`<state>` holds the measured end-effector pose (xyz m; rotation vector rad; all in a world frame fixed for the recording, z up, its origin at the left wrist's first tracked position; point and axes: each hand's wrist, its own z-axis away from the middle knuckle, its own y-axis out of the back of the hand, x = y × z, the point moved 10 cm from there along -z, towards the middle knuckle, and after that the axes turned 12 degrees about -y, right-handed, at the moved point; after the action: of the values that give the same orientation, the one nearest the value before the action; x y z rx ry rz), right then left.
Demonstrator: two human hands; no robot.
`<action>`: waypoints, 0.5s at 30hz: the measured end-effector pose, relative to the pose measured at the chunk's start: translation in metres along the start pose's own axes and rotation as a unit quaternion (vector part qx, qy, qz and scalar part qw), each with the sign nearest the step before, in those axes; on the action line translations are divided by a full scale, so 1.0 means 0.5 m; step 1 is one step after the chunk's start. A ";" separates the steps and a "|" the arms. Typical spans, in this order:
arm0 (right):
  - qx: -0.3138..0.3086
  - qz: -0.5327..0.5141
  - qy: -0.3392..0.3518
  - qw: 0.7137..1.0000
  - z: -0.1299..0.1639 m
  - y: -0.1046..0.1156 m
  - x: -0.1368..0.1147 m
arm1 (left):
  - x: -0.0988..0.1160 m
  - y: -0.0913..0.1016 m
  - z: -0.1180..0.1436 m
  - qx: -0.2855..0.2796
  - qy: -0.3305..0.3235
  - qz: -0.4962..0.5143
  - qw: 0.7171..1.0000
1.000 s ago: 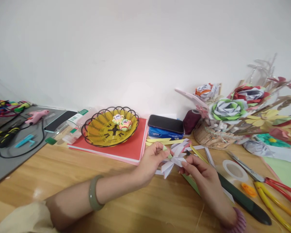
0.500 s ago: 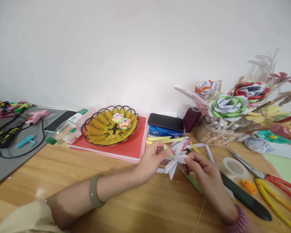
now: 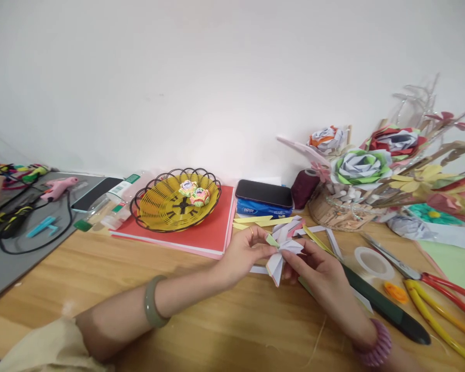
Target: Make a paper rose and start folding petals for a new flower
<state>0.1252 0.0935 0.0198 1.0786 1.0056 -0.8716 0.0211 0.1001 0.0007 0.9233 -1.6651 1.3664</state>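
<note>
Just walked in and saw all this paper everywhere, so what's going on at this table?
A person is folding a paper flower, pinching it from both sides with the left hand and right hand just above the wooden table. Loose paper strips lie behind it. Finished paper roses sit in a basket on the right, and two small ones rest in a yellow basket. Tape and scissors lie nearby.
</note>
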 end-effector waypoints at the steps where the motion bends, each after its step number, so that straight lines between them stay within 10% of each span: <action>1: -0.003 -0.003 0.004 1.000 0.002 -0.001 0.000 | 0.005 -0.002 0.000 -0.004 -0.008 -0.008 1.000; 15: 0.002 0.062 0.086 0.994 0.016 0.016 -0.032 | 0.047 -0.008 -0.008 -0.067 -0.154 -0.058 0.984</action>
<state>0.1294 0.0893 0.0383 1.2233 1.0668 -0.6886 0.0151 0.1020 0.0241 1.1790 -1.8742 1.0592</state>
